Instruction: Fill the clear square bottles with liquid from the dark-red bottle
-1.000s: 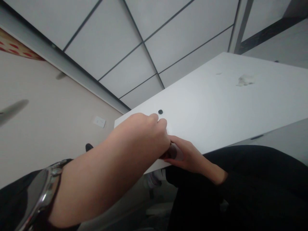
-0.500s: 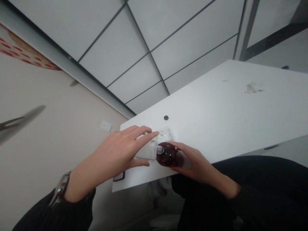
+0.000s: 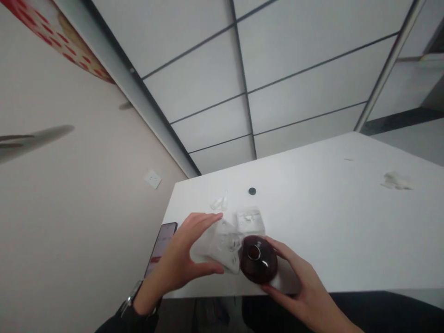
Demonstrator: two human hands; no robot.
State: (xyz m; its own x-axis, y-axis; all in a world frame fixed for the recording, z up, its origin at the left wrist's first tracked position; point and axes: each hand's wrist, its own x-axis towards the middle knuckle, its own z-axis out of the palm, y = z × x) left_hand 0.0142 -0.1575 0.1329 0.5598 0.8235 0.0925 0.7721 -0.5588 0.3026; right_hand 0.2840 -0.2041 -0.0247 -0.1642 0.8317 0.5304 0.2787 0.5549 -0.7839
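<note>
My right hand [image 3: 305, 286] has its fingers and thumb around the side of a rounded dark red glass bottle [image 3: 265, 266]. The round mouth of the bottle shows from above. To its left, my left hand [image 3: 189, 252] is open, thumb and fingers spread apart. Between that hand and the bottle lies a clear plastic piece [image 3: 224, 247], blurred, its exact kind unclear. Behind the bottle a small clear packet [image 3: 249, 221] lies on the white table [image 3: 329, 222].
A phone [image 3: 163, 243] lies at the table's left edge, beside my left wrist. Farther back are a small dark round disc [image 3: 252, 191] and a scrap of clear film [image 3: 219, 202]. A crumpled pale tissue [image 3: 397, 181] lies far right. A wall socket [image 3: 152, 179] is at left.
The view has shifted, and more of the phone shows. My left hand has drawn away from the bottle's neck. The bottle, still in my right hand, now shows its mouth from above.
</note>
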